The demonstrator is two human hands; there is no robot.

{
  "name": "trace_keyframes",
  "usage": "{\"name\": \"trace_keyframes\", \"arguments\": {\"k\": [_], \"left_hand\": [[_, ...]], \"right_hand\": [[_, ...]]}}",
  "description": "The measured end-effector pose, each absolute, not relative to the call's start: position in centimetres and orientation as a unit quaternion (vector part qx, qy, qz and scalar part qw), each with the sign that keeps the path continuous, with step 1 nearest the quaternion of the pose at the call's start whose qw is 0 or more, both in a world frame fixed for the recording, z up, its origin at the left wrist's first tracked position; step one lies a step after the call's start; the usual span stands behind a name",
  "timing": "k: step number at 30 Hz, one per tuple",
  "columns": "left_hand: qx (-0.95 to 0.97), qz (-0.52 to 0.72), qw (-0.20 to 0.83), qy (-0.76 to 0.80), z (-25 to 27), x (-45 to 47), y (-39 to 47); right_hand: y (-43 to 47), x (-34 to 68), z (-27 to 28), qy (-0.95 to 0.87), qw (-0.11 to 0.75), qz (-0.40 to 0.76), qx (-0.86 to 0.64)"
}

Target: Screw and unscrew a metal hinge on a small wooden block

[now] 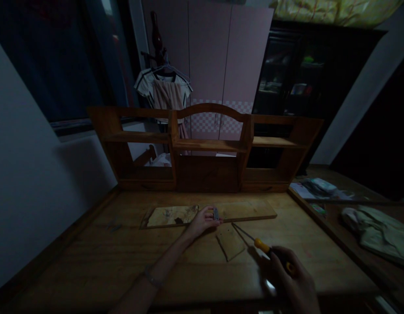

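My left hand point(204, 220) is closed, its fingertips pinching a small grey metal piece point(216, 213) at the front edge of a long wooden board point(249, 211). The kind of metal piece is too small and dark to tell. A screwdriver point(262, 246) with a yellow and black handle is wrapped in my right hand point(295, 278). Its shaft slants up and left, with the tip just in front of the board, right of my left fingers. Between my hands lies a small square wooden piece point(232, 245). The board's left part is pale, with dark damaged patches.
A wooden table point(100, 261) bears all of this, with a low shelf unit point(208, 144) across its far end. Several small thin bits point(113, 226) lie at the left. Folded cloth point(381, 233) rests beyond the right edge. The room is dim.
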State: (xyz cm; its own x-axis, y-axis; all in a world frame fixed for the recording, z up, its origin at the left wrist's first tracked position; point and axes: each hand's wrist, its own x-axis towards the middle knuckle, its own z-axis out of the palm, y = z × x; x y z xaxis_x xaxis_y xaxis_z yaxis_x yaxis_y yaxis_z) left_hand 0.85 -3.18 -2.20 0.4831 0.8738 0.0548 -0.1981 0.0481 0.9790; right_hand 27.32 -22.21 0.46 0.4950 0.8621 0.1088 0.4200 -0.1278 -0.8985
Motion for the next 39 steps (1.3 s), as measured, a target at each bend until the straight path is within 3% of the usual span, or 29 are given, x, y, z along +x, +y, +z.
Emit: {"name": "trace_keyframes", "arguments": {"k": [10, 39], "left_hand": [[0.569, 0.422, 0.632, 0.315, -2.0, 1.0, -3.3], [0.600, 0.441, 0.583, 0.325, -1.2, 1.9, -4.1]], "right_hand": [[-20.7, 28.3, -1.5, -0.500, 0.443, 0.312, -0.675], [-20.1, 28.5, -2.1, -0.487, 0.427, 0.279, -0.709]]}}
